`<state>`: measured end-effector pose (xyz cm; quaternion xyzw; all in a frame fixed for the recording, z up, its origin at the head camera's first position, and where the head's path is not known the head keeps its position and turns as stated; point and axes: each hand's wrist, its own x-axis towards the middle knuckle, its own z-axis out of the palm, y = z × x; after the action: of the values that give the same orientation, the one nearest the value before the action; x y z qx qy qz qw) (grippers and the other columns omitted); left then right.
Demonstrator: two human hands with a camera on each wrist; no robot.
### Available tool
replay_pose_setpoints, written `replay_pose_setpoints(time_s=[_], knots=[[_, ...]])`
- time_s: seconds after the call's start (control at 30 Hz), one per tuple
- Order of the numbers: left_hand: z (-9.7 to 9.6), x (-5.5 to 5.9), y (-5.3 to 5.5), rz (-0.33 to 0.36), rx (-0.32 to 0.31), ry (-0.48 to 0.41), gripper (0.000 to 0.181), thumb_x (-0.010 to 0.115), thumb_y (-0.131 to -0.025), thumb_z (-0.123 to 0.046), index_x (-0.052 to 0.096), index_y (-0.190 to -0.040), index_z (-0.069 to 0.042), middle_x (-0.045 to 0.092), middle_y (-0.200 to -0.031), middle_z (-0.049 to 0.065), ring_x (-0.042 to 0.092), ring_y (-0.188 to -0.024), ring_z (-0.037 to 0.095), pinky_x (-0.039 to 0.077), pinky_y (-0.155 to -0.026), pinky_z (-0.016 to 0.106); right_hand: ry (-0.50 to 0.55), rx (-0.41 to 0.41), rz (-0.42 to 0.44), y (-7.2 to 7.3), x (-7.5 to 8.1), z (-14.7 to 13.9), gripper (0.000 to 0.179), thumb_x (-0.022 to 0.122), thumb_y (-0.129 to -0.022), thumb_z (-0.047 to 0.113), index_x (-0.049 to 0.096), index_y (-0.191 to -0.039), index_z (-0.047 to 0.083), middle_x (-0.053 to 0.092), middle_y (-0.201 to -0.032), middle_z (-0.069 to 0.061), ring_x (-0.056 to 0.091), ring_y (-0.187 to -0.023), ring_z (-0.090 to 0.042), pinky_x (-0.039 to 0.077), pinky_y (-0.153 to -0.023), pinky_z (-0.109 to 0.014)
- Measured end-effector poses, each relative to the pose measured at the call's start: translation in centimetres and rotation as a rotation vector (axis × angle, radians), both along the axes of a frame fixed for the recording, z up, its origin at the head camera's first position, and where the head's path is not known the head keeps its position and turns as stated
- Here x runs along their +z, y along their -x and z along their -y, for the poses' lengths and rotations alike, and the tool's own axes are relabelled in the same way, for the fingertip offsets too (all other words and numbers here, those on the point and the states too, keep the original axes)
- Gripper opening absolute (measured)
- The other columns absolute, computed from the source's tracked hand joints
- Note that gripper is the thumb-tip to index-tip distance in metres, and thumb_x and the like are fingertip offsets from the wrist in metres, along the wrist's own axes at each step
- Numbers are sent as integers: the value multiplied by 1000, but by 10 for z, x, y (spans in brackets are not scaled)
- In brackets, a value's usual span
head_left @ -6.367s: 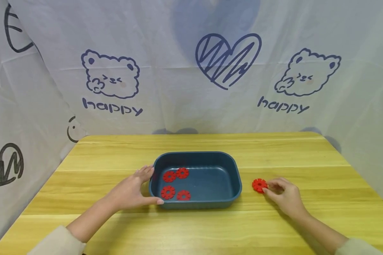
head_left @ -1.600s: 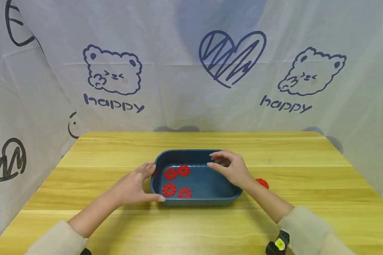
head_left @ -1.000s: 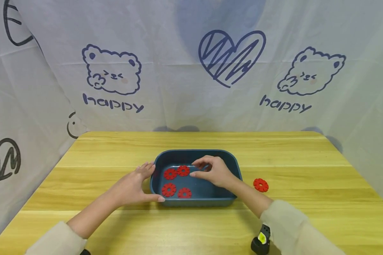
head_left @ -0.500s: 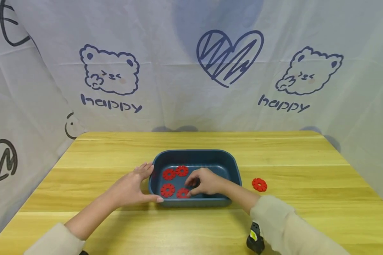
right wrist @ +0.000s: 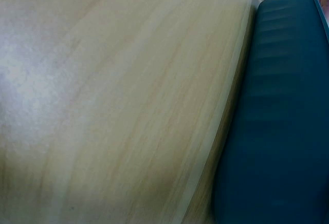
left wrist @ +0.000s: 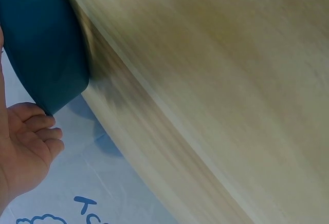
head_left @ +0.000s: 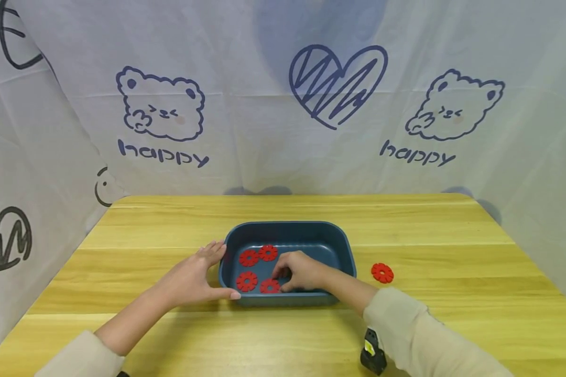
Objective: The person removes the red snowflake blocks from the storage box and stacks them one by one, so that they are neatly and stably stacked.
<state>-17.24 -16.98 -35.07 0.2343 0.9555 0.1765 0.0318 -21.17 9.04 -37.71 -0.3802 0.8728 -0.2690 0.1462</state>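
Note:
A dark blue plastic box (head_left: 306, 299) stands mid-table with several flat red notched discs inside. My left hand (head_left: 191, 280) holds the box's left end, thumb at the front corner and fingers along the side; the left wrist view has those fingers (left wrist: 38, 124) bent at the rim. Inside the box, my right hand (head_left: 304, 272) is curled low, its thumb and fingertips pinching the right edge of the front right disc (head_left: 269, 286). The other discs (head_left: 247, 281) lie left and behind it. The right wrist view catches only the box's outer wall (right wrist: 280, 106), with my right hand out of sight.
One more red notched disc (head_left: 382, 273) lies on the wooden table (head_left: 217, 345) to the right of the box. A black wrist camera (head_left: 373, 353) hangs below my right sleeve. Behind the table hangs a white printed cloth (head_left: 254, 131).
My right hand left the disc on the table at right, moved left over the box, then reached down to the front right disc. My left hand has stayed at the box's end.

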Motion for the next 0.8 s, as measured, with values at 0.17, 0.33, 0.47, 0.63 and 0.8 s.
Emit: replay_pose_setpoints(time_s=[0.17,0.33,0.47,0.63,0.8], knots=[[0,0,0,2,1,-8,103,68,-68,-65,40,-138,5,33,-147,21,31,-131,50,35,-100,61,-5,3,-24,0,0,2,21,75,-75,6,69,-94,0,63,-92,-7,59,-80,-13,49,-70,-15],[0,1,0,9,-1,-10,103,68,-68,-66,39,-138,5,32,-148,21,30,-133,48,35,-100,61,-8,4,-34,0,0,2,21,76,-74,5,69,-93,0,63,-91,-7,59,-79,-13,49,-69,-15],[0,2,-1,12,-3,-12,104,67,-68,-66,39,-138,4,32,-148,21,30,-133,49,35,-100,61,-3,5,-42,0,-1,2,18,75,-75,5,69,-91,0,63,-89,-6,58,-78,-12,49,-68,-15],[0,1,0,8,-2,-13,104,67,-67,-66,39,-138,5,33,-148,21,30,-133,48,35,-101,60,9,4,-59,-1,0,2,15,75,-75,6,70,-87,0,63,-87,-6,58,-75,-9,48,-67,-13],[0,1,-1,5,-1,-11,103,68,-68,-66,40,-137,5,33,-147,21,30,-133,47,35,-101,60,7,-15,-58,-1,-1,3,13,75,-75,7,70,-85,1,64,-85,-6,60,-75,-10,48,-66,-12]])
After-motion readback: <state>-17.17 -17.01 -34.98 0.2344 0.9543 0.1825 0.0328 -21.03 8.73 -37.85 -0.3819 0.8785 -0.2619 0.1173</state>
